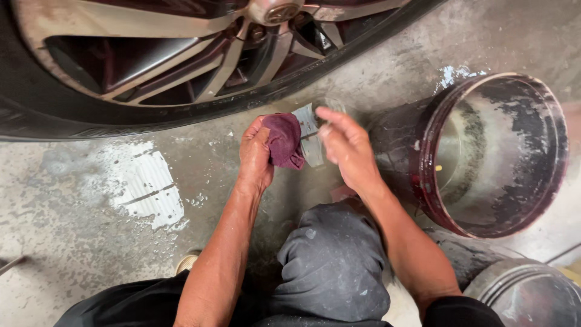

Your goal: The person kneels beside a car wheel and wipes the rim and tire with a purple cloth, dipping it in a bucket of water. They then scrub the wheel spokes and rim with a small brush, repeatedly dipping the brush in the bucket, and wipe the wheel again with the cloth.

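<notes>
My left hand grips a bunched maroon cloth in front of my knee. My right hand is just to the right of it, fingers curled around a clear plastic bottle with a pale label, its body tilted and partly hidden behind the cloth and my fingers. Both hands hover low over the wet concrete floor, close below a car wheel with silver spokes and a black tyre.
A dark red bucket holding murky water stands at the right. A second grey bucket sits at the lower right corner. A soapy wet patch spreads on the concrete at the left. My grey-trousered knee is at bottom centre.
</notes>
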The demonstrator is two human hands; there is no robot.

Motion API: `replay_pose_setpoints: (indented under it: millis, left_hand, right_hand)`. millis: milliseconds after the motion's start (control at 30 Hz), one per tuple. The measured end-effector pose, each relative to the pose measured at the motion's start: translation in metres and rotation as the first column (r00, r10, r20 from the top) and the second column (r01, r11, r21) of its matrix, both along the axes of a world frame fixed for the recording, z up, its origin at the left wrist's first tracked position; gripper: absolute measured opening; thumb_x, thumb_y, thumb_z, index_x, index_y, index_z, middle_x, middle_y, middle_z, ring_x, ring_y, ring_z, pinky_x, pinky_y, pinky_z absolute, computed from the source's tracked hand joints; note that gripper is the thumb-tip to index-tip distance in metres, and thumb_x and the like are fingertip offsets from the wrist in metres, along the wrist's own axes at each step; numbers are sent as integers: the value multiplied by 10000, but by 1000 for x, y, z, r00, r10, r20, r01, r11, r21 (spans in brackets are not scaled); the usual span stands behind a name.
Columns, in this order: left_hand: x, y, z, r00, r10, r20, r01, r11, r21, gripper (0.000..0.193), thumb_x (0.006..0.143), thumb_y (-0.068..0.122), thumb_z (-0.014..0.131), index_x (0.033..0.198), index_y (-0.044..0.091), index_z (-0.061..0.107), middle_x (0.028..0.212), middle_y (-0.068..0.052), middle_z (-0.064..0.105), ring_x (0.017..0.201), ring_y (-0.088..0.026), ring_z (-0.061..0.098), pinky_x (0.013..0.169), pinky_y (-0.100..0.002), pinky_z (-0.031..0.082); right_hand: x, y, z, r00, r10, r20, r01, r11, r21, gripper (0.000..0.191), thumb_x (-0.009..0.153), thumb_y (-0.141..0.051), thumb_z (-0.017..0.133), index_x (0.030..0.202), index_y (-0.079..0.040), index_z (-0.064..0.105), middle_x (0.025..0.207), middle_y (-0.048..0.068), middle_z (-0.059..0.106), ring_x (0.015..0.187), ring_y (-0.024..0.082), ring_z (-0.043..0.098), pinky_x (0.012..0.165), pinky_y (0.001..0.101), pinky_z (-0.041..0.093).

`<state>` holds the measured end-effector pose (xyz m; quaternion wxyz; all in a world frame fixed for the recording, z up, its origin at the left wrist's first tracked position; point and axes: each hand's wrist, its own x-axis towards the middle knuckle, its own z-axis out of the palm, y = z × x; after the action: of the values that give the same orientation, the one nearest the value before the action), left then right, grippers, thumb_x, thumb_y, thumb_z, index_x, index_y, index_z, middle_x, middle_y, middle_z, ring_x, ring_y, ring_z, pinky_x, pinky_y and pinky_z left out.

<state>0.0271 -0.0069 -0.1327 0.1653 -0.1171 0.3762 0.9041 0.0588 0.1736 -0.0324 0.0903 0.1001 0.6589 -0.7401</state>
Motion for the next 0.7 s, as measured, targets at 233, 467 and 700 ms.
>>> replay_pose_setpoints:
  millis: [233, 467, 700]
  left_hand:
    - [24, 46, 31, 979, -194, 56, 166, 933, 318, 586, 1046, 604, 426, 1365, 131, 563, 1279, -70, 645, 1207, -247, 626, 1070, -424, 520]
    - [22, 63, 5, 971, -97, 218, 57, 981, 183, 547, 1066, 539, 432, 1379, 116, 577, 1292, -70, 660, 1199, -233, 631, 1073, -413, 515]
    - [44, 63, -41, 937, -69, 342, 110, 989, -100, 400, 1049, 385, 551, 1215, 29, 629, 1069, -64, 729, 943, -193, 700, 853, -383, 584]
  right_hand:
    - [8, -20, -23, 931, 291, -223, -52, 707, 705, 745, 958, -332, 633, 1566, 8, 372, 1376, 208, 527, 1267, 372, 483, 1089, 458, 385]
    - [28, 6, -63, 902, 147, -406, 63, 885, 460, 430, 1064, -148, 573, 1474, -31, 516, 1418, 193, 586, 1365, 328, 563, 1164, 390, 454]
    - [31, 26, -131, 964, -228, 134, 260, 908, -328, 251, 1022, -34, 619, 1264, -34, 684, 1110, 61, 730, 992, 150, 670, 873, 305, 537]
